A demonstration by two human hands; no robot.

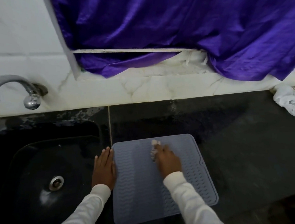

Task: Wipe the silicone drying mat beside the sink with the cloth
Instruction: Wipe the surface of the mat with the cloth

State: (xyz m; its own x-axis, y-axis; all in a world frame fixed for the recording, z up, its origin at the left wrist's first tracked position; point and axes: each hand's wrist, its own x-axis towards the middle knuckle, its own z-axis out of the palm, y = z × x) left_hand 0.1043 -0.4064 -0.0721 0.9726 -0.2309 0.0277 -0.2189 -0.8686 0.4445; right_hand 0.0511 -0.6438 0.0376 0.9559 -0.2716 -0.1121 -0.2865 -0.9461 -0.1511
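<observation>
Beside the black sink (42, 173), the left hand (104, 170) lies flat with fingers straight and together, pinning the left edge of the grey silicone drying mat (140, 192) on the dark counter (243, 148). The right hand (167, 160) presses a small pale cloth (154, 149) onto the mat's upper middle, fingers curled over it. Wiping appears under way; the next stroke likely calls for sweeping toward the right side while the mat stays pinned.

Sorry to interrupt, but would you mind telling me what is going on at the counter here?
A person is wiping a grey mat that lies on the dark counter to the right of the sink. The right hand presses a small pale cloth onto the far half of the mat. The left hand lies flat at the mat's left edge, apparently steadying it.
</observation>
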